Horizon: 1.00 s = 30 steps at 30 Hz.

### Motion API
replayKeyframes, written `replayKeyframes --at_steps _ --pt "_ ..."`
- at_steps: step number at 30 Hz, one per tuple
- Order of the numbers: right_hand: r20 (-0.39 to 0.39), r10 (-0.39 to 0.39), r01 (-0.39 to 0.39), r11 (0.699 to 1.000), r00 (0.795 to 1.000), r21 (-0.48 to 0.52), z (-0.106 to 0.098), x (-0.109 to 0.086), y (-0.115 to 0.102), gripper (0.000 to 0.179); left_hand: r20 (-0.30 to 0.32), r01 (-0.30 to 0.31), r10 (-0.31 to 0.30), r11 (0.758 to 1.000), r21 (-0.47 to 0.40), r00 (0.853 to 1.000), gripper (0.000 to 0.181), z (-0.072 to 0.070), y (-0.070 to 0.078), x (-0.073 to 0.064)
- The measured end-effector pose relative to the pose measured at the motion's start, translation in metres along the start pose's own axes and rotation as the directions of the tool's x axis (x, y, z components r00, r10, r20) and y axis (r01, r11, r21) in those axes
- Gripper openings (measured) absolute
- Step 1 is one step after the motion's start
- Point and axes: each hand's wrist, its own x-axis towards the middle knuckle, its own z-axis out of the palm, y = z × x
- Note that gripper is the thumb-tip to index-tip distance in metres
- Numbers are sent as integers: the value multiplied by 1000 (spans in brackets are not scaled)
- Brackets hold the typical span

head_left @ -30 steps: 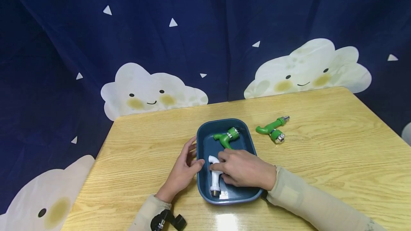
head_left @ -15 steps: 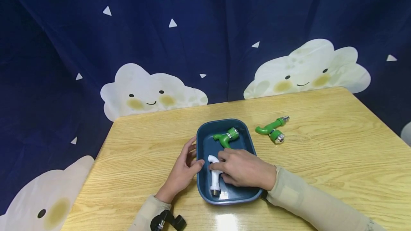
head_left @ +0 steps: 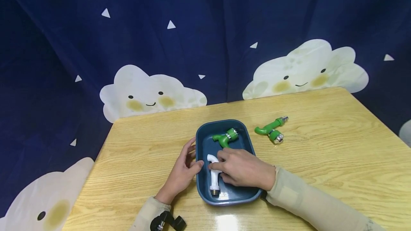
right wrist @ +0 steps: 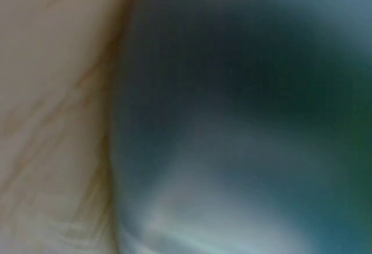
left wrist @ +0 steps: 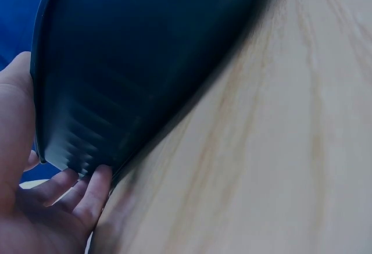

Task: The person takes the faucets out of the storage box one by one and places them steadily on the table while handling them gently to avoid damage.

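Note:
A dark blue plastic tray (head_left: 237,192) sits on the table. Inside it, a white tap (head_left: 214,180) with a brass threaded end lies at the near left. My right hand (head_left: 244,168) reaches in over the tray's right rim and grips that tap, hiding its handle side. Farther back in the tray lies a green tap (head_left: 224,140), its lower end covered by the same hand. At the tray's left wall, my left hand (head_left: 180,175) holds on with the thumb over the rim; its fingers (left wrist: 96,193) press the outside in the left wrist view. The right wrist view is blurred.
Another green tap (head_left: 269,129) with a silver tip lies on the wooden table (head_left: 327,145), to the right of the tray. Behind the table hangs a dark blue curtain (head_left: 224,27) with cloud prints. A black wrist mount (head_left: 168,220) is strapped to the left sleeve.
The head view has shifted very slightly. Both hands, the tray and the taps keep their places.

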Motion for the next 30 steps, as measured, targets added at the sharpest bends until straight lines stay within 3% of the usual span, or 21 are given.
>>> replayKeyframes --at_steps 30 --pt "-44 44 -45 998 998 -35 2 0 0 37 -8 5 -5 1000 16 1000 75 0 1 0"
